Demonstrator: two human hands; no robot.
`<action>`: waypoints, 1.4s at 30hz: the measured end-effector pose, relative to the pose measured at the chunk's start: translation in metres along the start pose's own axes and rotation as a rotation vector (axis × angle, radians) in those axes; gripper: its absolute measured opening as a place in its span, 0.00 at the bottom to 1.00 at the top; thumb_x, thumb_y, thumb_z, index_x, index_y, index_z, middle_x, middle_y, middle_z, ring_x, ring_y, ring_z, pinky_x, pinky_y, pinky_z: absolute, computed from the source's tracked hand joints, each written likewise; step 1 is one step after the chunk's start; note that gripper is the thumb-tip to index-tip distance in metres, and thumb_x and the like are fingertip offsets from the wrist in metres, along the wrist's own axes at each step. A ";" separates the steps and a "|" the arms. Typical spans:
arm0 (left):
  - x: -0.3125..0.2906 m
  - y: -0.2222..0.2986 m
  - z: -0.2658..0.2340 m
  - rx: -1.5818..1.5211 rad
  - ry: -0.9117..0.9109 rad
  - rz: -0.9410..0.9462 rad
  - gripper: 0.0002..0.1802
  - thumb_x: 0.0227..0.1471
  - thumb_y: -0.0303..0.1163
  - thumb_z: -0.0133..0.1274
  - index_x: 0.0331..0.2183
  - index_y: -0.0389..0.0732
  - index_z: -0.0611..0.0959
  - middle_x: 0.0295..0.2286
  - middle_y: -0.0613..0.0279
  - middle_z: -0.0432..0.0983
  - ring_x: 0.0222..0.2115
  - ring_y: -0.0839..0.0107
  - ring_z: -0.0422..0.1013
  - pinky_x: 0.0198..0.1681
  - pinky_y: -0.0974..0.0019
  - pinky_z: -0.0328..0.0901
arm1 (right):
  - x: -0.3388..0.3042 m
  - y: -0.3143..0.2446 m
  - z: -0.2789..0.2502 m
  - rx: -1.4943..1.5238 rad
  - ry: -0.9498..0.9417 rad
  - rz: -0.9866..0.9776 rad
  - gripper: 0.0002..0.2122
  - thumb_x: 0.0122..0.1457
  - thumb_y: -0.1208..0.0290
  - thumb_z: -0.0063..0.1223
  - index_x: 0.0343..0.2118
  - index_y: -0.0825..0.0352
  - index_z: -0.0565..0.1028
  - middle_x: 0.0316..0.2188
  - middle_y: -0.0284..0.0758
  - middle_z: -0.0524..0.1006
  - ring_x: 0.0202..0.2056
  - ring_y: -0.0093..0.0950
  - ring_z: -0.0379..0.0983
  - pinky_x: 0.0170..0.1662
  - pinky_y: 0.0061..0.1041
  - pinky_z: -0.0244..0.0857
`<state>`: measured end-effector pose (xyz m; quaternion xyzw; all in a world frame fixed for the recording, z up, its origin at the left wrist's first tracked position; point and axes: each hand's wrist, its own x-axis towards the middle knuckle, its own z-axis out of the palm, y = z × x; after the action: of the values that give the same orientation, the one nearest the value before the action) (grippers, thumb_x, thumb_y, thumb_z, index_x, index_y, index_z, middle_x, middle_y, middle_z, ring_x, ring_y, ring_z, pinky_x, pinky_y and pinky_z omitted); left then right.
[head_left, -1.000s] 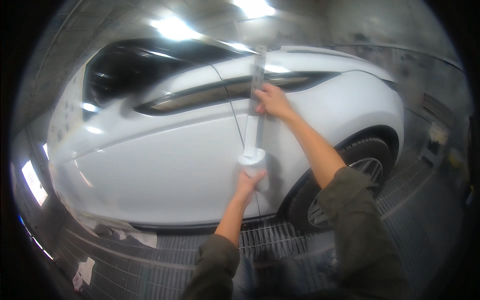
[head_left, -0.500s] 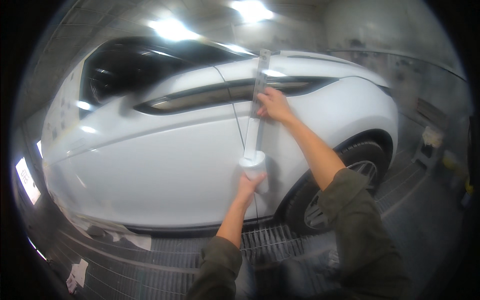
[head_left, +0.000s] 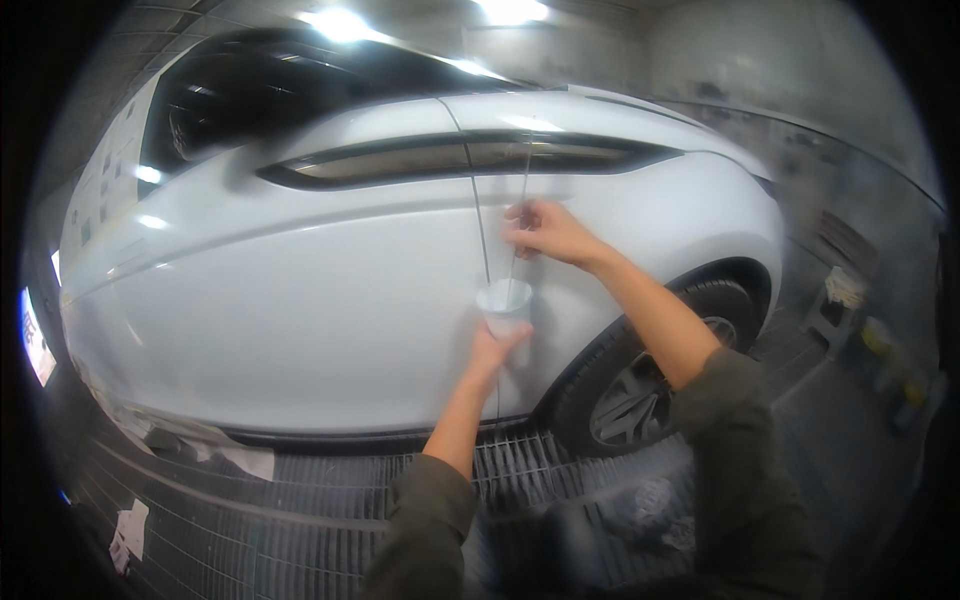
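My left hand (head_left: 490, 352) is closed around a translucent white plastic cup (head_left: 507, 318), held upright in front of the car's side. Whitish liquid shows at the cup's mouth. Above it, my right hand (head_left: 552, 235) pinches a long, flat metal mixing stick (head_left: 526, 180). The stick stands nearly upright and is turned edge-on, so it looks like a thin line. Its lower end reaches down to the cup; the tip is hidden inside. Behind both hands is a white car (head_left: 330, 310) with dark windows and a long dark-edged recess along its side.
The car's wheel (head_left: 645, 395) is close to my right forearm. Metal floor grating (head_left: 330, 520) runs below the car. Paper scraps (head_left: 130, 530) lie at the lower left. A small stand (head_left: 832, 315) with a pale cloth or paper on it is at the right, beside a grey wall (head_left: 780, 70).
The mixing stick has turned from its broad face to its edge and gone lower. My right hand has come down nearer the cup. The view has shifted slightly.
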<state>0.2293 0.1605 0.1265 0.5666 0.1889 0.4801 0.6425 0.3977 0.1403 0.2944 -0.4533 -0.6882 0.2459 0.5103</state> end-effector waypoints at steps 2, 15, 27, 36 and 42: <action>0.000 0.002 -0.001 -0.010 -0.036 -0.065 0.40 0.44 0.31 0.70 0.54 0.33 0.67 0.49 0.55 0.71 0.51 0.67 0.68 0.57 0.61 0.62 | -0.001 0.004 0.000 -0.055 0.010 -0.030 0.18 0.56 0.68 0.60 0.47 0.72 0.74 0.28 0.34 0.79 0.28 0.22 0.76 0.31 0.22 0.71; 0.003 -0.012 -0.007 0.056 0.070 0.033 0.32 0.44 0.32 0.69 0.49 0.35 0.73 0.41 0.55 0.77 0.40 0.68 0.74 0.44 0.64 0.69 | -0.010 0.019 0.023 -0.338 0.307 -0.041 0.12 0.59 0.66 0.54 0.27 0.72 0.76 0.18 0.42 0.78 0.20 0.31 0.77 0.26 0.32 0.68; 0.003 -0.004 0.009 0.081 0.014 -0.037 0.38 0.44 0.32 0.70 0.54 0.34 0.68 0.46 0.55 0.74 0.47 0.67 0.70 0.53 0.61 0.63 | -0.012 0.068 0.022 -0.644 0.337 -0.421 0.12 0.60 0.66 0.54 0.28 0.72 0.76 0.18 0.40 0.77 0.16 0.24 0.74 0.21 0.27 0.67; -0.003 -0.003 0.007 0.047 0.036 -0.026 0.38 0.45 0.32 0.69 0.54 0.34 0.69 0.48 0.55 0.72 0.48 0.66 0.69 0.54 0.61 0.63 | 0.016 0.007 -0.019 -0.028 0.342 -0.068 0.11 0.63 0.66 0.50 0.39 0.69 0.76 0.22 0.32 0.76 0.22 0.19 0.72 0.26 0.19 0.68; -0.006 0.003 0.014 0.027 0.041 0.029 0.30 0.46 0.29 0.67 0.49 0.34 0.73 0.40 0.56 0.77 0.39 0.68 0.74 0.43 0.64 0.69 | 0.026 0.008 -0.031 0.047 0.335 -0.152 0.11 0.65 0.68 0.50 0.29 0.69 0.73 0.19 0.32 0.76 0.20 0.19 0.74 0.23 0.19 0.69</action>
<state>0.2363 0.1481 0.1314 0.5677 0.2003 0.4984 0.6238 0.4275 0.1628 0.3114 -0.4224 -0.6201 0.1437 0.6454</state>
